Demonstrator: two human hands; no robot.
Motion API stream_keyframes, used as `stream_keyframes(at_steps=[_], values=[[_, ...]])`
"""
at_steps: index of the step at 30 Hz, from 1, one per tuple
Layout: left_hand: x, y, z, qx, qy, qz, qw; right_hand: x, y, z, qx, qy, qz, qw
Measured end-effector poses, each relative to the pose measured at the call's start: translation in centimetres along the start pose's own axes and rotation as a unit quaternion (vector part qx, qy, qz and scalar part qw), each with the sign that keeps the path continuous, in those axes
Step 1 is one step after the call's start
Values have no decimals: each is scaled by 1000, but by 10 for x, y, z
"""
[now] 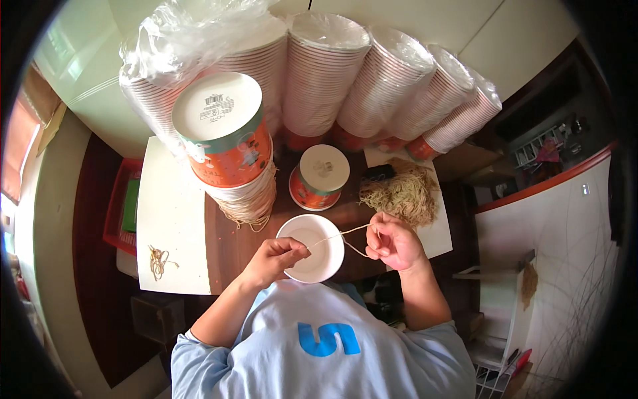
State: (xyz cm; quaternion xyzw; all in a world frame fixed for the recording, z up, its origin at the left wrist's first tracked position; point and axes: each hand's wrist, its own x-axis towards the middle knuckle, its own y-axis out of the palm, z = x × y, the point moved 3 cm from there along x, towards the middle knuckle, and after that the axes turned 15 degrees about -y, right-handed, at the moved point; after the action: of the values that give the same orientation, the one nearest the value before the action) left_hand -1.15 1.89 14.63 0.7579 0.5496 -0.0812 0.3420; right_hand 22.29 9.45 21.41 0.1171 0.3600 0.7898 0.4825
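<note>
the pale string (357, 229), pinched by closed fingertips of the left hand (272, 262) and the right hand (397, 243), runs near-left to far-right over the white cup (327, 265), its looped strand nearer the right hand.

White cup (316, 261), pale tan string (357, 229)

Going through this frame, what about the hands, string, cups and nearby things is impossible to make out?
In the head view:
- String: its gripped parts, hidden by the fingers of the left hand and right hand.
- Open white cup: most of its outer wall, hidden below its rim.
- Black object on the string bundle: too dark to identify.
- Shelf items, far right: too small and dim.
</note>
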Motion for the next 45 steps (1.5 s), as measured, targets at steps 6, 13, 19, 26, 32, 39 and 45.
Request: stream_keyframes(at_steps=[6,13,19,26,32,39,45], values=[[-4,3,-3,14,35,-41,998,-19,-4,20,-449,2,99,888],[-11,17,-11,114,102,-15,988,-26,26,4,-755,-178,142,615],[-21,20,-17,202,175,-30,963,-5,49,-55,-498,-219,195,816],[-28,14,-6,158,169,-47,972,-8,54,-64,-530,-289,195,773],[-26,17,1,59,27,-3,998,-13,64,-58,-596,-372,215,678],[-21,9,11,-5,6,-28,1000,-16,59,-50,-613,-376,205,664],[-29,1,17,-39,-16,-49,998,-18,53,-49,-600,-386,213,667]])
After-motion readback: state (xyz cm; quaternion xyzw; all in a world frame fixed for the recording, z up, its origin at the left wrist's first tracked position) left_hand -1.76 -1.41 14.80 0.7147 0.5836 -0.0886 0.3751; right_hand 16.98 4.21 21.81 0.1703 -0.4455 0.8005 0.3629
